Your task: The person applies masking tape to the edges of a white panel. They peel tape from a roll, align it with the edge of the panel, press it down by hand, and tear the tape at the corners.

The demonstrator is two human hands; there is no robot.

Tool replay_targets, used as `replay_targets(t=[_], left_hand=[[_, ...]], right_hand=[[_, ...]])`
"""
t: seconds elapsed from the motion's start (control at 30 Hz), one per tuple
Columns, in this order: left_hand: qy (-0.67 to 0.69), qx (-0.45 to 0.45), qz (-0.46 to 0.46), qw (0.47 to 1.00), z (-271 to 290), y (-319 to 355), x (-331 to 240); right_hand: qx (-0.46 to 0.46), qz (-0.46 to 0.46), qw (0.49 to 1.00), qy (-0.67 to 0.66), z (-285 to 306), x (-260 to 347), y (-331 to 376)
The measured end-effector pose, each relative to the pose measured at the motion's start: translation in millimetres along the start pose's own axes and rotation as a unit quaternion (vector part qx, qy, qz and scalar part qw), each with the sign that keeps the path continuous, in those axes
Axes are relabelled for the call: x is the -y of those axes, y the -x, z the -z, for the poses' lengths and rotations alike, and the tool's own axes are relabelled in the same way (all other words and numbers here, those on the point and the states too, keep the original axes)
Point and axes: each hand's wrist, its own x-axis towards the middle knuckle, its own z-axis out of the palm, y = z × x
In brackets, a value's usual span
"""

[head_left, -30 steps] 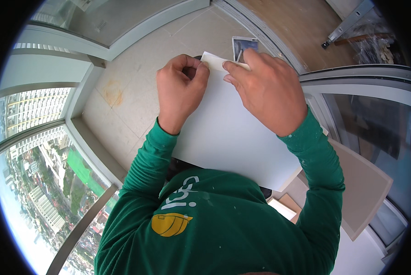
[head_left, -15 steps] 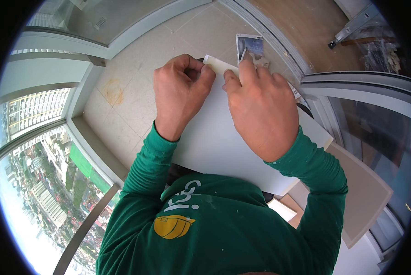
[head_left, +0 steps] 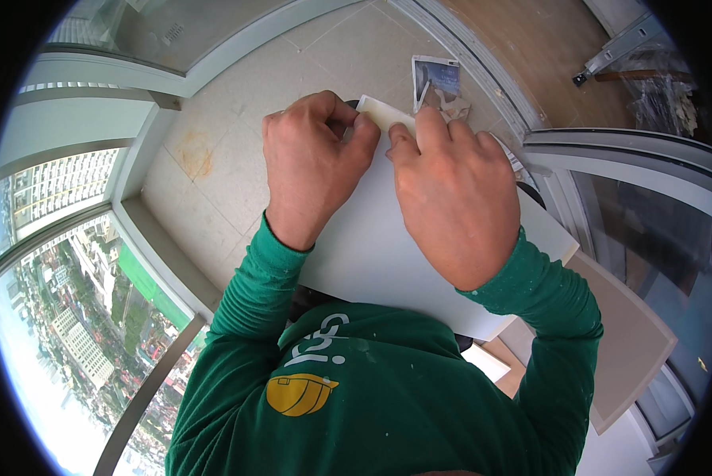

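Note:
A white flat board (head_left: 380, 238) lies across my lap, with a pale cream edge (head_left: 382, 113) along its far side. My left hand (head_left: 316, 166) is closed at the far left corner, thumb and forefinger pinched together; whatever sits between them is too small to make out. Just to its right, my right hand (head_left: 457, 194) grips the far edge of the board, with thumb and forefinger close together on the cream edge and the other fingers curled over the side. The fingertips beyond the edge are hidden.
Beyond the board, a printed sheet (head_left: 439, 73) and torn brown scraps (head_left: 449, 105) lie on the tiled floor (head_left: 237, 119). A beige panel (head_left: 622, 341) stands at the right, beside a sliding door frame (head_left: 618, 136). Tall windows (head_left: 70, 317) rise at the left.
Both hands keep their places at the far edge, with only a slight shift of the left wrist and right hand. The view has moved a little.

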Motion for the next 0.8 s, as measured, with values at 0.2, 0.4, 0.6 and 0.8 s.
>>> replay_targets(t=[0.2,0.4,0.6,0.8], left_hand=[[-0.006,0.002,-0.010,1.000,-0.7,-1.1,-0.3],[-0.018,0.003,-0.013,1.000,-0.6,-1.1,-1.0],[-0.019,0.001,-0.025,1.000,-1.2,-2.0,-0.2],[-0.012,-0.002,-0.017,1.000,-2.2,-2.0,-0.2]], right_hand=[[0.002,-0.002,1.000,0.008,-1.4,1.4,-0.3],[0.014,-0.004,1.000,0.008,0.0,1.9,-0.8],[0.016,-0.008,1.000,0.012,0.2,2.4,-1.5],[0.016,-0.009,1.000,0.008,-0.2,2.4,-2.2]])
